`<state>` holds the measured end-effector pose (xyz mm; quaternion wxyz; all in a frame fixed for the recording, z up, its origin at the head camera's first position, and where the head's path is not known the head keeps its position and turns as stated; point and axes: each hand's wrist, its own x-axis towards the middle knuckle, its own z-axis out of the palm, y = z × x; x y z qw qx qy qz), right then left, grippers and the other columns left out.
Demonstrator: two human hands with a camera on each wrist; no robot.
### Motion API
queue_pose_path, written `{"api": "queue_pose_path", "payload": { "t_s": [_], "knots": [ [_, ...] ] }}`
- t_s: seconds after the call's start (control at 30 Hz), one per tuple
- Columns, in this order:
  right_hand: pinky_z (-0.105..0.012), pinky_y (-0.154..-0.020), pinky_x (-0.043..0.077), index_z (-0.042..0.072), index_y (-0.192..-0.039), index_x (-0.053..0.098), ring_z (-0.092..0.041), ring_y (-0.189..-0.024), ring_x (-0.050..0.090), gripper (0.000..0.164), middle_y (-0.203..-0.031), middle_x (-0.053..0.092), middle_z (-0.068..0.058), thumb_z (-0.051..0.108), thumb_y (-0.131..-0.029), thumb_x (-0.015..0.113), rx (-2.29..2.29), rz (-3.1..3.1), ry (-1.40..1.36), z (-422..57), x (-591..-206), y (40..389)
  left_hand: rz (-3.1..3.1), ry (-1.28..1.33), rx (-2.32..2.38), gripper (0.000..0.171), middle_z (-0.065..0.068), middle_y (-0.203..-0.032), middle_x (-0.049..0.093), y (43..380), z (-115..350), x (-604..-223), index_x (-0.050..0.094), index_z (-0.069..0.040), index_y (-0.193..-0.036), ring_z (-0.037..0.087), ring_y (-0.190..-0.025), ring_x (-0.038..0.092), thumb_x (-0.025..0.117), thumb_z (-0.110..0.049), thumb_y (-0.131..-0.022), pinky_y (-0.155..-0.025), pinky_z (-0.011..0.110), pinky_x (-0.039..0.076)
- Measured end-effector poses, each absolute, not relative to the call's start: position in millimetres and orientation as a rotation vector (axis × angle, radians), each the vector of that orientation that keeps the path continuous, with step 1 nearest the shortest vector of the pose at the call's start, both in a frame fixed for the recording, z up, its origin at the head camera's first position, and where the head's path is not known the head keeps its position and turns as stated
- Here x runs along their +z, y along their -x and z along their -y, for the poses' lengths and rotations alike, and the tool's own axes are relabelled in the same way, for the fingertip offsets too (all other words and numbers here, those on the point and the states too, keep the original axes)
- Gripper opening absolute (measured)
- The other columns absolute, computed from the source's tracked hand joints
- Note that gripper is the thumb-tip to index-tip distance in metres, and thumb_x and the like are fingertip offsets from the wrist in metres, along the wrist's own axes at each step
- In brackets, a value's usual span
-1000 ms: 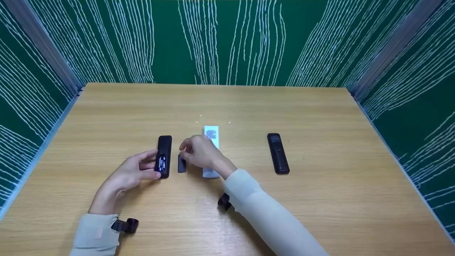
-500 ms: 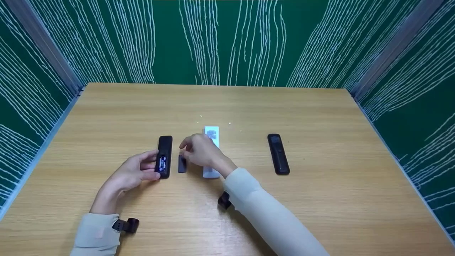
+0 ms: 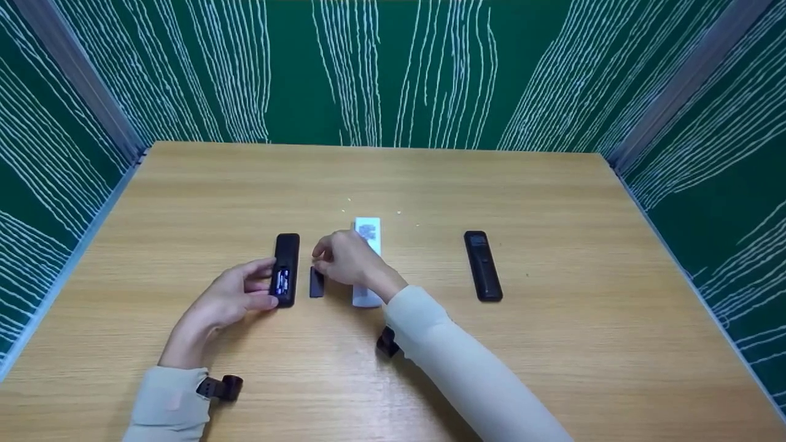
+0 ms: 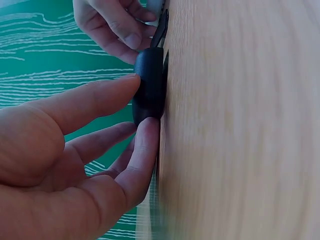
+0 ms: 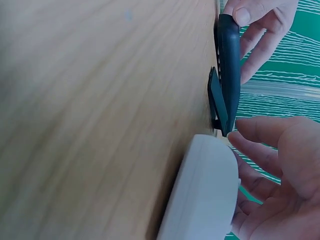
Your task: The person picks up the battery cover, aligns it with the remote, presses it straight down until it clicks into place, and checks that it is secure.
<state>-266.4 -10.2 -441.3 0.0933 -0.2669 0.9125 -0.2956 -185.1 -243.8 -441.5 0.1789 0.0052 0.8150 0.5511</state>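
Observation:
My left hand (image 3: 230, 298) holds a black remote control (image 3: 287, 248) by its left side, thumb near the lower end and fingers higher up. The remote lies back up, and its open compartment shows batteries (image 3: 282, 282). Just right of it is a small dark battery cover (image 3: 316, 285). My right hand (image 3: 350, 258) pinches the upper end of this cover at the fingertips. In the right wrist view the cover (image 5: 218, 100) is tilted, one end raised off the table, beside the black remote (image 5: 230, 60). The fingertip contact is partly hidden.
A white remote (image 3: 367, 230) lies under my right hand and wrist, partly covered by them. Farther right is another black remote (image 3: 483, 267). Tiny pale crumbs (image 3: 399, 212) dot the wooden table (image 3: 393, 178), which green, white-lined walls (image 3: 295, 73) surround.

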Motion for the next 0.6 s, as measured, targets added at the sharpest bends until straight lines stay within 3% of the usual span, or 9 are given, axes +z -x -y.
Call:
{"api": "queue_pose_path", "payload": {
  "t_s": [0.4,0.6],
  "knots": [
    [-0.022,-0.069,0.050,0.009,-0.104,0.083,-0.011,-0.079,0.061,0.013,-0.098,0.077,-0.004,0.017,-0.097,0.077,-0.794,-2.733,0.782,14.2,-439.3,268.8,-2.284,-0.030,1.601,0.086,0.029,-0.160,0.041,184.8,244.1,-442.7,0.027,0.005,-0.165,0.042,-0.137,0.052,0.070,0.011,-0.091,-0.102,0.026,0.054],
    [-0.021,-0.068,0.050,0.010,-0.106,0.083,-0.011,-0.076,0.062,0.014,-0.100,0.077,-0.003,0.019,-0.096,0.079,-0.777,-2.722,0.736,16.6,-437.9,268.3,-2.280,-0.023,1.603,0.086,0.029,-0.161,0.041,184.7,244.0,-442.5,0.027,0.004,-0.165,0.043,-0.138,0.052,0.071,0.011,-0.091,-0.108,0.031,0.054]
  ]
}}
